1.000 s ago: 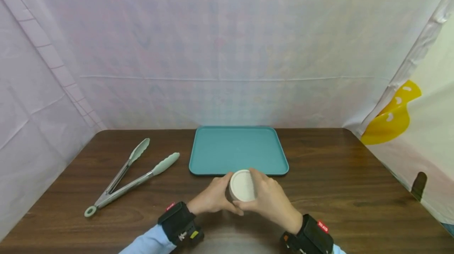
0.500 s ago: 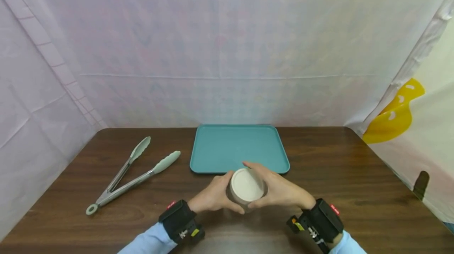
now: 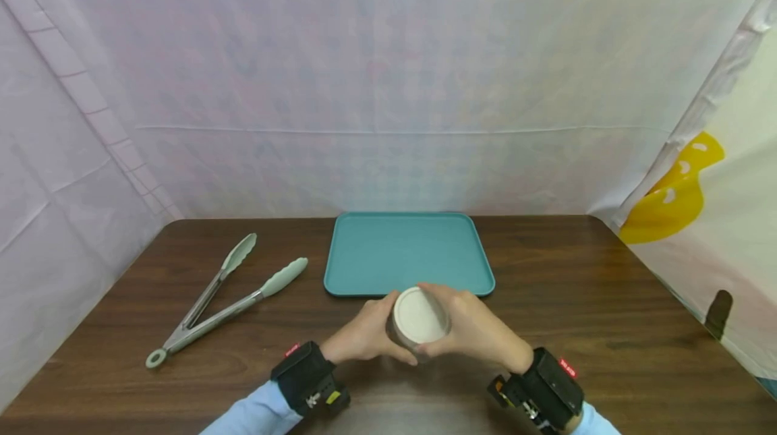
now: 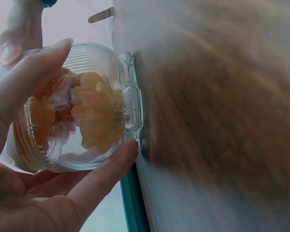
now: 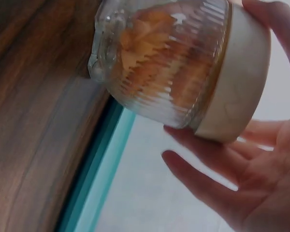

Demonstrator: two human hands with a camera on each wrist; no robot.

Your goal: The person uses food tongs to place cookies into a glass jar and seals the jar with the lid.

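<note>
A ribbed glass jar with a white lid stands on the brown table, just in front of the teal tray. Orange and pale pieces fill the jar. My left hand grips the glass body, its fingers curled round it in the left wrist view. My right hand grips the lid from the right. In the right wrist view its fingers wrap round the white lid of the jar.
Metal tongs with pale green tips lie on the left of the table. The tray's near edge is right behind the jar. Fabric sheets wall in the back and sides, and a yellow shape shows at the right.
My right wrist swung out to the right around the lid, then came partly back. The left hand and the jar have stayed where they were.
</note>
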